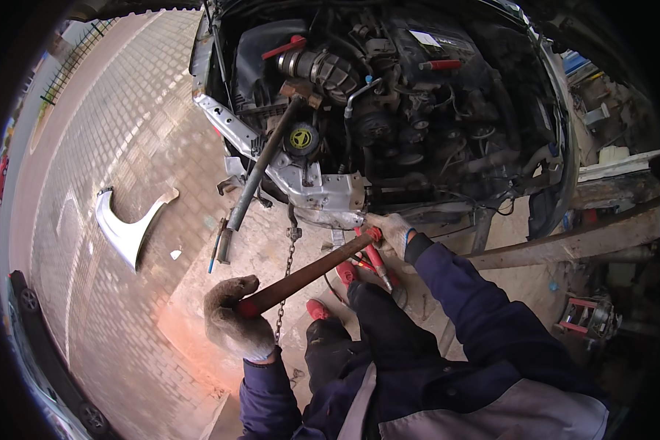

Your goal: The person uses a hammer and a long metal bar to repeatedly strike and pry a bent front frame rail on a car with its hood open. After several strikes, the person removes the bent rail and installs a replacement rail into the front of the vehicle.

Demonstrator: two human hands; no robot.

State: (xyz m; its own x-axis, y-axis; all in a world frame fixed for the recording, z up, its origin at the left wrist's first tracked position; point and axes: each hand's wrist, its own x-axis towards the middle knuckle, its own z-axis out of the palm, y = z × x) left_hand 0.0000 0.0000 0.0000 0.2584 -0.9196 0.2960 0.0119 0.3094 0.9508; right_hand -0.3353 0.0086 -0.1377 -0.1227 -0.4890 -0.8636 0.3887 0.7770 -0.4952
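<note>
I find the left hand wrapped around a long rust-brown bar; right hand, cannot tell; slack hold could drop it

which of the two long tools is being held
The brown bar, in the left hand; the hammer, up at the car, is untouched.

A long, straight bar, brown along its length and red near both ends, slants from the gloved left hand up toward the gloved right hand; whether its far tip touches there is unclear
</note>
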